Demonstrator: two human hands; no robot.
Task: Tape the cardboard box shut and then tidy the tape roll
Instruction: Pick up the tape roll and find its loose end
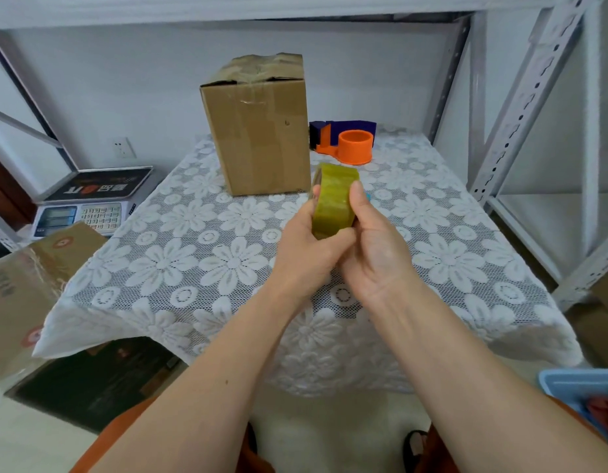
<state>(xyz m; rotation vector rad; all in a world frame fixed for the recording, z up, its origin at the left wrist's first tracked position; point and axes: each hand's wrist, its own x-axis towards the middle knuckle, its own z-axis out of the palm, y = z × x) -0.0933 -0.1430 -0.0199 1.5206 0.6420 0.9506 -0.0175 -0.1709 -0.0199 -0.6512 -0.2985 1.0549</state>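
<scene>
Head view shows both hands raised over the lace-covered surface (193, 254), the left hand (306, 247) and right hand (377, 247) each with a clenched grip on the yellowish tape roll (335, 199), probably turning it to hunt for the loose end, which I cannot make out. Farther off at eleven o'clock the cardboard box (258, 131) stands upright, top flaps already crossed by glossy tape though gaping slightly. At one o'clock sits an orange dispenser (350, 146), its left end hidden by the box.
</scene>
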